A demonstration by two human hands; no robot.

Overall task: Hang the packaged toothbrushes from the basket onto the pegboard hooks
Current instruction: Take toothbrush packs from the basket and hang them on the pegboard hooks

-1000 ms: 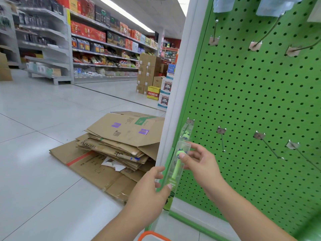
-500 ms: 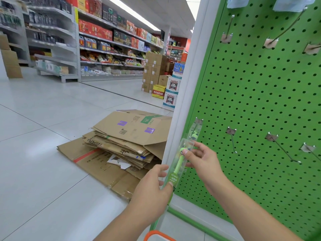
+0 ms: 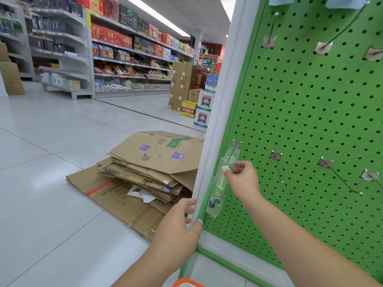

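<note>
Green pegboard point(image 3: 310, 121): stands upright, just behind the right hand.
Packaged toothbrush point(image 3: 220, 183): clear pack with a green brush, hanging on the leftmost lower hook point(image 3: 235, 146), near the white edge post point(image 3: 219, 100).
Right hand point(image 3: 242, 179): fingers curled, thumb and fingertips pinching the pack at its upper part.
Left hand point(image 3: 178, 226): released, fingers relaxed, just below and left of the pack, at the post, holding nothing.
Basket point(image 3: 186, 283): only an orange rim shows, below the left hand.
Flattened cardboard boxes point(image 3: 145, 175): piled on the floor, left of both hands.
</note>
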